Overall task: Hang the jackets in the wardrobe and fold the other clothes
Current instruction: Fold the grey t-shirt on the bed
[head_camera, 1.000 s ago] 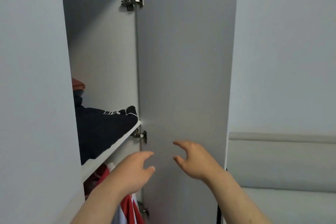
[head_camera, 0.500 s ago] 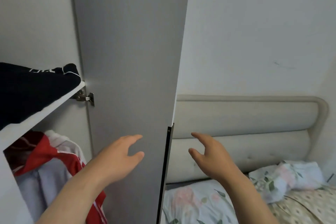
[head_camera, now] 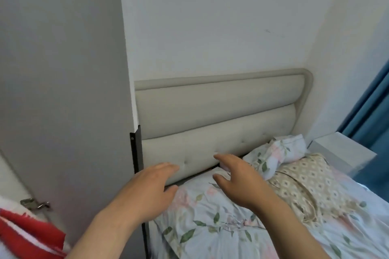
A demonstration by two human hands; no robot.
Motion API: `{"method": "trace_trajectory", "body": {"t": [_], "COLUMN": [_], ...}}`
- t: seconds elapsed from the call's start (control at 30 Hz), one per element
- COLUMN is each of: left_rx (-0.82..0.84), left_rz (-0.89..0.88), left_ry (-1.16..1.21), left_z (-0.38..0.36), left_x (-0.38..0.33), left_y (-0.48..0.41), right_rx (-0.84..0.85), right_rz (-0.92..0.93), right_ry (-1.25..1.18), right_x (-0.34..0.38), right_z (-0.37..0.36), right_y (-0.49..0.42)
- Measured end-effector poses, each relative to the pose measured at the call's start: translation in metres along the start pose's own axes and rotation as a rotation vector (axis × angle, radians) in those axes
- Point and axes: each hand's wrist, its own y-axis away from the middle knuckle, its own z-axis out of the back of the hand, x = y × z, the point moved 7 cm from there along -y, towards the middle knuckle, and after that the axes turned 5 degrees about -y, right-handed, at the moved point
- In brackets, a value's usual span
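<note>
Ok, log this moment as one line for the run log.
left hand: open, empty | right hand: open, empty, over bed | wardrobe door: open | red jacket: in wardrobe

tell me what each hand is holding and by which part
Nothing is held. The left hand and the right hand are both empty, fingers loosely spread, raised near the wardrobe door and the floral bedding.

The wardrobe door (head_camera: 63,90), plain grey with a black strip (head_camera: 134,149) down its free edge, stands open at 9 o'clock. A red and white jacket (head_camera: 27,235), blurred, shows at 8 o'clock in the corner, just below the door's metal hinge (head_camera: 35,204).
</note>
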Motion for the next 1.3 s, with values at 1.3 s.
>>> {"method": "trace_trajectory", "body": {"t": [1.3], "left_rx": [0.714], "left_rz": [-1.004], "left_ry": [-0.011], "left_z": [-0.201], "left_x": [-0.253], "left_y": [-0.048], "right_rx": [-0.348], "right_rz": [-1.273], "right_ry": [0.053], "right_x": [-0.102], "right_z": [0.037], "right_y": [0.341]}}
